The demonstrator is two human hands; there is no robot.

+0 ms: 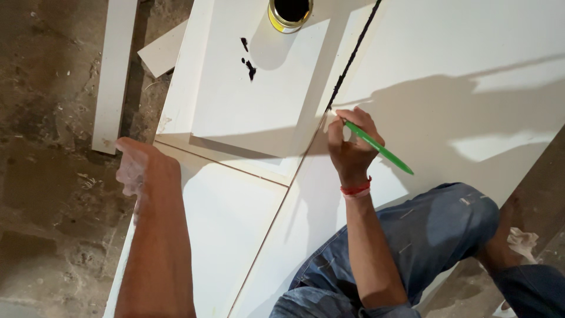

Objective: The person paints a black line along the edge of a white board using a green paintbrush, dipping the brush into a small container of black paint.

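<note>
My right hand (351,144) grips a thin green brush (376,147), its tip touching the groove (352,56) between two white panels, where a black painted line ends. A red thread circles that wrist. My left hand (136,168) rests on the left edge of the lower white panel (229,235), fingers loose, holding nothing. An open yellow-rimmed tin (288,13) of black paint stands on the raised white panel (253,88) at the top, with black drips (248,62) beside it.
A white strip (113,70) lies on the rough concrete floor (47,176) at the left, with a small white offcut (165,53) next to it. My jeans-clad knees (429,235) rest on the large right panel (471,59). A crumpled white rag (522,242) lies at the right.
</note>
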